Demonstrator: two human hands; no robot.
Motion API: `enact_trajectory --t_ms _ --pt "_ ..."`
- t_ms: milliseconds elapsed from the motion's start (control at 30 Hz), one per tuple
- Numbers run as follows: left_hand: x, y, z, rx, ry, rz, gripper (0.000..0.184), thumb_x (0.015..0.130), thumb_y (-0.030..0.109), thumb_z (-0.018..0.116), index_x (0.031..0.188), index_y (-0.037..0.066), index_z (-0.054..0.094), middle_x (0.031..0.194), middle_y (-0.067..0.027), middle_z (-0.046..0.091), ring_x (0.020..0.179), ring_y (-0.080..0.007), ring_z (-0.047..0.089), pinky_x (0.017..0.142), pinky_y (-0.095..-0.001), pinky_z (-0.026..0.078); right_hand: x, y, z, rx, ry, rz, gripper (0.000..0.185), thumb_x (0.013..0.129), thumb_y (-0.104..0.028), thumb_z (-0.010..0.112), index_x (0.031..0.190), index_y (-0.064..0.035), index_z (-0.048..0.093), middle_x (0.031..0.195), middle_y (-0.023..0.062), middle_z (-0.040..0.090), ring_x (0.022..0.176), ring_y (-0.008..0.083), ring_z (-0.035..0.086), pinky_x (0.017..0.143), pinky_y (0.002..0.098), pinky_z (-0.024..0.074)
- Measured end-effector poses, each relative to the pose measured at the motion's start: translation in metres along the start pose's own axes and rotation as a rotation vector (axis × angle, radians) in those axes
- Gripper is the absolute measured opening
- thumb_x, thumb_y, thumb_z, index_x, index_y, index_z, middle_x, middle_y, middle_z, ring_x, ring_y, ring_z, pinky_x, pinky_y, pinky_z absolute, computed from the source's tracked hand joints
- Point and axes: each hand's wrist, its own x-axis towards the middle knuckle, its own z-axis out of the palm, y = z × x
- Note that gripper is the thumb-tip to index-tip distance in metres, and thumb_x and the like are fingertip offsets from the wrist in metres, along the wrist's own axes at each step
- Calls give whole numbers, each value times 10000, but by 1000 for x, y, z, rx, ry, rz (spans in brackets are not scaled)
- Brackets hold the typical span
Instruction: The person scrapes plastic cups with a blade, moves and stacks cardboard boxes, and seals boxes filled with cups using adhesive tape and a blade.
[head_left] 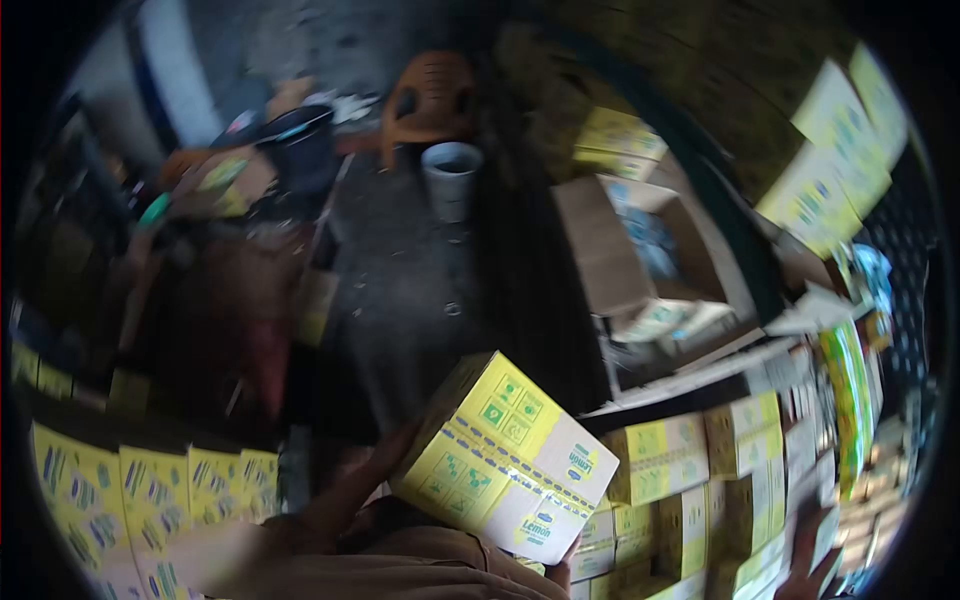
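A yellow and white cardboard carton (510, 460), printed "Lemon", is held tilted in front of my body. My left hand (398, 450) grips its shadowed left side, with the fingers partly hidden in the dark. At the lower right edge, my right hand (566, 562) supports the carton; most of that hand is hidden behind it. Strips of printed tape run across the carton's face. Just right of it stand stacked cartons (660, 458) of the same yellow and white kind.
More yellow cartons (80, 490) line the lower left. A grey bucket (450, 180) stands on the dark floor before an orange chair (430, 95). An opened brown box (605, 245) lies at the right. What looks like another person's hand (808, 560) shows at lower right.
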Motion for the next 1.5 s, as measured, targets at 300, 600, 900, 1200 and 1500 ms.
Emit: enact_trajectory --t_ms 300,600,900,1200,1500 --pt "-26 76 -73 -228 476 -74 513 853 417 395 1016 -43 551 939 -124 576 836 -155 529 765 -278 402 144 1 165 -293 -249 311 611 822 -526 309 1170 -44 448 1122 118 512 941 251 536 798 404 439" --pt "28 51 -140 -647 831 -65 560 852 437 384 1069 -62 517 1014 -153 556 912 -164 509 812 -271 371 269 33 346 -502 -638 546 555 838 -482 285 1187 -73 423 1124 121 497 971 288 508 807 437 431" --pt "39 77 -213 -1193 952 257 535 875 443 307 1103 -1 499 1000 -91 570 831 -146 550 729 -265 442 283 142 623 -681 -968 747 420 869 -380 347 1112 -64 481 1054 93 529 922 224 527 748 348 461" --pt "79 56 -251 -1841 1175 714 496 867 462 303 1094 59 483 995 -85 561 874 -218 550 751 -357 461 254 333 855 -1195 -1261 992 417 856 -383 389 1096 -63 504 1021 72 555 913 200 534 774 328 444" --pt "149 105 -237 -1998 1424 1230 486 839 439 407 1121 47 466 1103 -110 523 916 -275 539 760 -422 465 185 512 939 -1624 -1584 1305 444 852 -410 403 1109 -66 511 1042 46 556 912 144 530 792 292 426"
